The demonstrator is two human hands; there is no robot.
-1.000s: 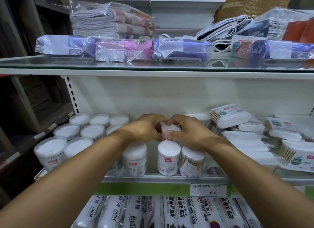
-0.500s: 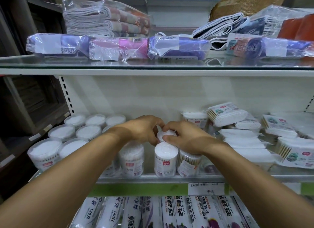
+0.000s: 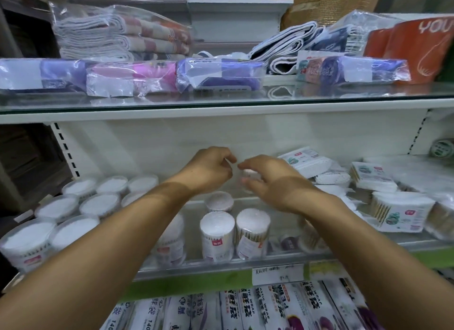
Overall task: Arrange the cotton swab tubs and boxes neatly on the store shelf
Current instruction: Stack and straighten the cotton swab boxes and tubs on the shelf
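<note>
A: What are the hands doing?

B: Both reach into the middle shelf [image 3: 221,272]. The left hand [image 3: 208,168] has its fingers loosely curled around nothing. The right hand [image 3: 267,179] is spread and relaxed, fingertips near a small white tub [image 3: 249,174] at the back; the blur hides whether they touch it.

A: And the swab tubs?

B: Below the hands stand clear plastic cylinders packed with white cotton tips: one tub [image 3: 217,233] with a red label, and just right of it a tub of wooden-stemmed swabs [image 3: 253,231]. A shorter one [image 3: 219,201] sits behind them, under the left wrist. To the left of the left hand is a tight cluster of wide round tubs [image 3: 73,211].

A: Boxes?

B: To the right of the right hand, flat rectangular swab boxes [image 3: 403,213] lie piled unevenly, some tilted, with green and red labels too small to read.

A: Any free room?

B: A bare strip of glass between the hands and the shelf's white back panel [image 3: 172,143].

A: Legible writing?

B: "YOU" on an orange pack [image 3: 417,47] above, "140" and "WRAP" on the rolls [image 3: 245,310] below. A handwritten price tag [image 3: 276,274] on the shelf edge is illegible.
</note>
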